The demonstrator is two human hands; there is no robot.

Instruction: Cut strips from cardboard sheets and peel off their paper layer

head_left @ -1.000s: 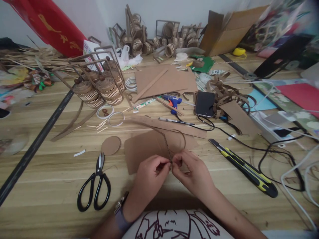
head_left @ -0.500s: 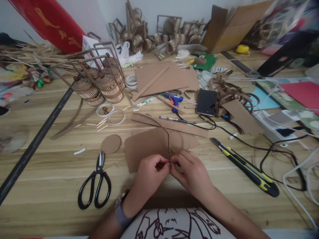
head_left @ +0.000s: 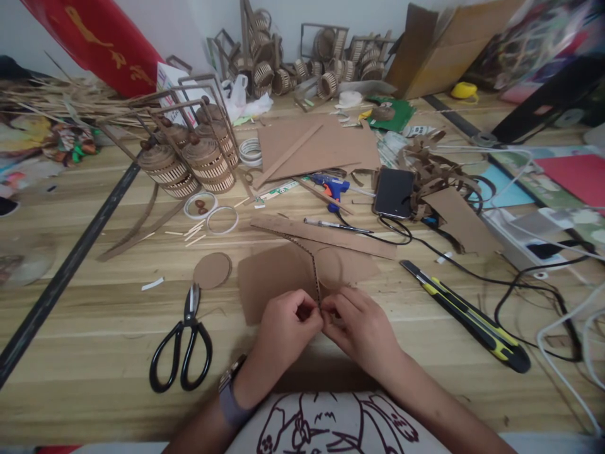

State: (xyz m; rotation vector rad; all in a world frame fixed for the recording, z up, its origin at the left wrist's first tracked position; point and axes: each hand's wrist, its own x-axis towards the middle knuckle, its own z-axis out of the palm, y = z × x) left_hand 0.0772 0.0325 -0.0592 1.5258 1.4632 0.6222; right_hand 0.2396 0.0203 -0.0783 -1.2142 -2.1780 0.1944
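Cardboard strip (head_left: 315, 274): since half a second ago its bend beyond the hands has swung slightly left; the hands themselves have barely shifted.
Left hand (head_left: 289, 320): thumb and finger pinched together on the strip's near end.
Right hand (head_left: 362, 323): pinched on that same end, tips meeting the left's.
Strip's place: between the hands, running away from the body past a cardboard sheet (head_left: 271, 277), its far part bending left.
Pinch risk: uneven pressure could crease or split the strip; its springy free length could twist it loose.
Left side: scissors (head_left: 190, 317), tips just beside a cardboard disc (head_left: 210, 271).
Right side: box cutter (head_left: 467, 320); a sideways forearm sweep could knock it.
Farther out: pen (head_left: 339, 226), glue gun (head_left: 334, 188), phone (head_left: 394, 192).
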